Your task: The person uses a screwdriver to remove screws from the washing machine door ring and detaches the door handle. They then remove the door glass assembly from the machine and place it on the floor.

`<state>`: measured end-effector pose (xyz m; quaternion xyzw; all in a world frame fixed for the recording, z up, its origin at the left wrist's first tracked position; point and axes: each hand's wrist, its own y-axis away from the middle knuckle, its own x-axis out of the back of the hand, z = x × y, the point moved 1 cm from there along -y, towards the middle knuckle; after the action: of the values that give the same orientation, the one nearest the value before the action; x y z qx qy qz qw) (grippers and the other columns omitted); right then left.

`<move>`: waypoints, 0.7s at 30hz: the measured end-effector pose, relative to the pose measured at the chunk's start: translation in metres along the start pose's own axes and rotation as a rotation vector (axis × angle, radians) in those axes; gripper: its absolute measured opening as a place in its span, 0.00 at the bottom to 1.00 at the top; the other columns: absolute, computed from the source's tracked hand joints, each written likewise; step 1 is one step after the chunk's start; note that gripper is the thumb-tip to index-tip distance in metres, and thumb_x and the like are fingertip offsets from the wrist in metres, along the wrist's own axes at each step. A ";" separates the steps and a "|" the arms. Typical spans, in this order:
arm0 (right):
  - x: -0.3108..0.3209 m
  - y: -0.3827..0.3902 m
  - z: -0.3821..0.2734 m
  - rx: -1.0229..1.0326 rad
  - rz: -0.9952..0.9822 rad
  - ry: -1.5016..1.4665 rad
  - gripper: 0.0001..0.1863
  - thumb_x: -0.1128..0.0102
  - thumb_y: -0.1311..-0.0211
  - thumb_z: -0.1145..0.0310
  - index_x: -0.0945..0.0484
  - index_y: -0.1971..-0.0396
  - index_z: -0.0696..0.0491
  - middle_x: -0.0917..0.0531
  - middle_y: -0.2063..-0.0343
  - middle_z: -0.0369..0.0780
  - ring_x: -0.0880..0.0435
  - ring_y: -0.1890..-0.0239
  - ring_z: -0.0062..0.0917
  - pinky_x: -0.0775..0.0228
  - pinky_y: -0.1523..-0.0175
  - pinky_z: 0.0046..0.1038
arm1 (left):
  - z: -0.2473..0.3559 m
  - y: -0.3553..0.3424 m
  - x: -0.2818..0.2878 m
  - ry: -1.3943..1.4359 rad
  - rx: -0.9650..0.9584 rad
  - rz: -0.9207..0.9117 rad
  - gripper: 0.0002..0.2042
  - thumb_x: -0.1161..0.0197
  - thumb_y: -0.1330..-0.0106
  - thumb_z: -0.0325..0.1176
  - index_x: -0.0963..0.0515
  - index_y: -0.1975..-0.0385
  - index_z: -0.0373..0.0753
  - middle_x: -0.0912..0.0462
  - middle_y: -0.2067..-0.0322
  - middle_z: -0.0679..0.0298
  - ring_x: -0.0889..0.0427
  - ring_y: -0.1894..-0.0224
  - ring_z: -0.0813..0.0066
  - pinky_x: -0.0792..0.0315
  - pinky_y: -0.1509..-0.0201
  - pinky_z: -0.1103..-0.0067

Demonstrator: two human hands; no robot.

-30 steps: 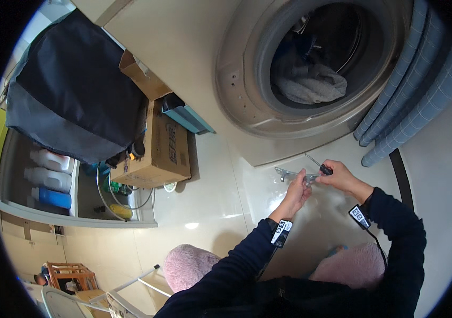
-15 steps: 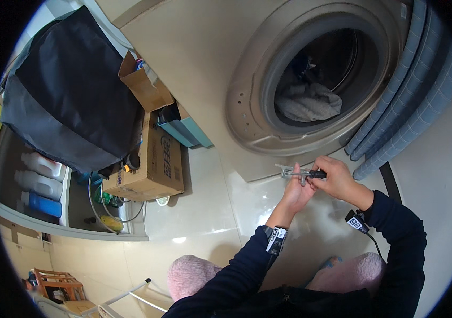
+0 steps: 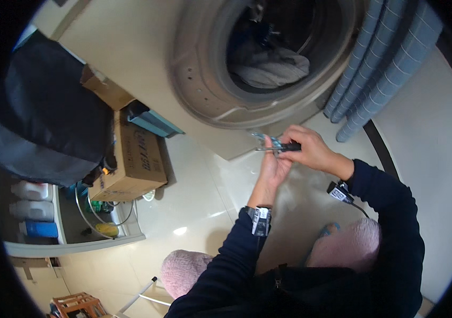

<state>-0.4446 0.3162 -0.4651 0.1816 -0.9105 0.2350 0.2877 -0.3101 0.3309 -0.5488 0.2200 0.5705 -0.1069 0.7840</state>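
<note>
My right hand [image 3: 313,149] grips a screwdriver [image 3: 292,147] by its black handle, the thin metal shaft pointing left. My left hand [image 3: 275,170] is palm up with fingers closed on a small silvery metal bracket [image 3: 260,137], whose exact shape is blurred and partly hidden by the fingers. The shaft crosses over the left fingers close beside the bracket; whether its tip touches anything I cannot tell. Both hands are just in front of the washing machine [image 3: 125,53], below its round door opening [image 3: 205,103]. A grey cloth [image 3: 271,69] lies inside the drum.
Blue checked curtain [image 3: 382,69] hangs at the right. To the left stand a cardboard box [image 3: 141,164], a large dark bag [image 3: 45,111] and a low shelf [image 3: 77,248] with several bottles. My knees in pink fabric [image 3: 183,270] are below. A white rack [image 3: 141,297] stands at lower left.
The view has shifted, so the washing machine and boxes sit further left and the machine higher. Both hands keep their hold on the screwdriver and the metal bracket.
</note>
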 end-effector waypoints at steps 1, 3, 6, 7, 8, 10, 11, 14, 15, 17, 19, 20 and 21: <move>0.001 0.001 0.000 0.040 0.019 0.029 0.15 0.30 0.56 0.65 0.25 0.71 0.55 0.24 0.69 0.41 0.23 0.64 0.37 0.31 0.62 0.34 | 0.000 0.001 -0.002 0.031 0.000 0.058 0.27 0.55 0.32 0.58 0.29 0.57 0.35 0.23 0.57 0.59 0.23 0.51 0.68 0.27 0.44 0.72; 0.004 0.002 -0.001 0.154 0.066 0.072 0.14 0.30 0.57 0.67 0.25 0.71 0.54 0.24 0.70 0.40 0.22 0.64 0.35 0.31 0.63 0.31 | 0.001 0.002 -0.008 0.088 -0.038 0.057 0.25 0.56 0.31 0.57 0.29 0.60 0.37 0.22 0.61 0.61 0.22 0.54 0.69 0.26 0.46 0.72; 0.008 0.003 -0.007 0.254 0.074 0.179 0.14 0.29 0.58 0.67 0.23 0.71 0.53 0.24 0.71 0.38 0.22 0.68 0.34 0.31 0.67 0.29 | 0.005 0.004 -0.011 0.109 -0.046 0.031 0.23 0.54 0.31 0.56 0.30 0.63 0.38 0.24 0.65 0.63 0.22 0.57 0.70 0.25 0.49 0.72; 0.010 0.004 -0.008 0.215 0.072 0.157 0.14 0.30 0.58 0.67 0.22 0.70 0.52 0.24 0.72 0.37 0.23 0.69 0.33 0.32 0.68 0.29 | 0.004 0.005 -0.010 0.095 -0.047 0.057 0.23 0.56 0.31 0.58 0.30 0.62 0.40 0.25 0.67 0.65 0.22 0.59 0.73 0.24 0.55 0.76; 0.011 0.004 -0.009 0.176 0.070 0.134 0.13 0.30 0.58 0.67 0.22 0.69 0.51 0.24 0.73 0.37 0.23 0.71 0.32 0.32 0.69 0.29 | 0.006 0.006 -0.009 0.047 -0.019 0.051 0.24 0.56 0.32 0.59 0.30 0.61 0.41 0.25 0.68 0.66 0.22 0.60 0.74 0.25 0.57 0.77; 0.013 0.006 -0.010 0.203 0.062 0.156 0.13 0.31 0.57 0.67 0.21 0.68 0.50 0.25 0.75 0.35 0.23 0.73 0.31 0.31 0.71 0.29 | 0.009 0.009 -0.005 -0.067 0.052 0.024 0.25 0.57 0.32 0.61 0.30 0.59 0.42 0.26 0.69 0.67 0.22 0.62 0.76 0.27 0.63 0.80; 0.014 0.007 -0.010 0.270 0.058 0.200 0.14 0.31 0.57 0.67 0.21 0.68 0.49 0.25 0.75 0.34 0.23 0.72 0.30 0.30 0.70 0.29 | 0.008 0.009 -0.004 -0.105 0.024 -0.064 0.26 0.58 0.33 0.61 0.30 0.58 0.42 0.27 0.70 0.68 0.23 0.63 0.78 0.29 0.64 0.82; 0.011 0.013 -0.008 0.395 0.063 0.305 0.13 0.32 0.58 0.68 0.21 0.68 0.47 0.25 0.76 0.33 0.22 0.73 0.28 0.29 0.71 0.29 | 0.007 0.009 0.000 -0.242 -0.053 -0.099 0.27 0.59 0.34 0.63 0.31 0.56 0.43 0.29 0.72 0.69 0.25 0.67 0.80 0.33 0.67 0.83; 0.010 0.015 -0.007 0.439 0.066 0.330 0.13 0.32 0.58 0.69 0.21 0.68 0.47 0.25 0.76 0.32 0.22 0.73 0.27 0.29 0.72 0.28 | 0.008 0.009 0.001 -0.254 -0.069 -0.124 0.28 0.59 0.34 0.63 0.31 0.55 0.42 0.29 0.72 0.69 0.26 0.68 0.80 0.32 0.67 0.83; 0.008 0.018 -0.006 0.437 0.113 0.331 0.13 0.32 0.59 0.70 0.21 0.69 0.47 0.24 0.76 0.32 0.22 0.73 0.26 0.29 0.72 0.27 | 0.008 0.009 0.001 -0.235 -0.097 -0.158 0.30 0.59 0.34 0.63 0.32 0.51 0.40 0.30 0.71 0.69 0.29 0.71 0.80 0.32 0.65 0.82; 0.007 0.020 -0.006 0.447 0.139 0.326 0.13 0.32 0.60 0.70 0.21 0.69 0.48 0.23 0.75 0.32 0.22 0.73 0.26 0.29 0.72 0.27 | 0.008 0.008 0.000 -0.264 -0.102 -0.147 0.32 0.60 0.35 0.65 0.33 0.49 0.41 0.30 0.70 0.69 0.25 0.69 0.77 0.26 0.67 0.78; 0.007 0.021 -0.006 0.446 0.140 0.325 0.13 0.32 0.60 0.70 0.21 0.69 0.48 0.23 0.75 0.32 0.22 0.73 0.26 0.29 0.72 0.27 | 0.007 0.008 0.000 -0.274 -0.101 -0.138 0.32 0.61 0.35 0.65 0.34 0.48 0.41 0.30 0.70 0.68 0.23 0.69 0.75 0.23 0.68 0.76; 0.008 0.021 -0.006 0.434 0.144 0.320 0.14 0.32 0.61 0.70 0.21 0.69 0.48 0.23 0.75 0.32 0.22 0.73 0.26 0.29 0.72 0.27 | 0.006 0.008 -0.001 -0.284 -0.104 -0.143 0.33 0.60 0.35 0.65 0.34 0.47 0.40 0.30 0.69 0.68 0.23 0.68 0.75 0.23 0.67 0.76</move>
<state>-0.4579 0.3350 -0.4632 0.1345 -0.7926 0.4698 0.3647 -0.3019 0.3347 -0.5447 0.1208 0.4730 -0.1630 0.8574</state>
